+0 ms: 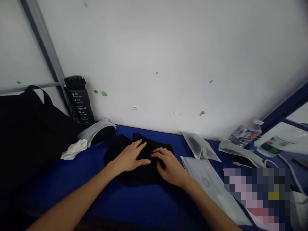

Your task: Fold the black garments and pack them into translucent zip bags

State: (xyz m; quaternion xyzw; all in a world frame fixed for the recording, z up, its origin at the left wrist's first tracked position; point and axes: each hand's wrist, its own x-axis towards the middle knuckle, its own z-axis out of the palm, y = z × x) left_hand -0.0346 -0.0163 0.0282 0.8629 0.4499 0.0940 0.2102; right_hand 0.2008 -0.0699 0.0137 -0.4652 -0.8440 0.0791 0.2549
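Observation:
A folded black cloth (144, 175) lies on the blue table (96, 200) in front of me. My left hand (130, 156) rests on its left part, fingers apart and pointing away from me. On the right part of the cloth lies my right hand (169, 166), its fingers bent and spread, the tips near the middle of the cloth. Neither hand grips anything that I can see. The two hands are a little apart, and the cloth's far edge sticks out beyond them.
On the left are a large black bag (31, 138), a black bottle (80, 104), a crumpled white tissue (75, 149) and a pouch (102, 132). Frosted plastic bags (211, 189) and clear bottles (247, 133) stand or lie on the right. A white wall (149, 64) rises behind.

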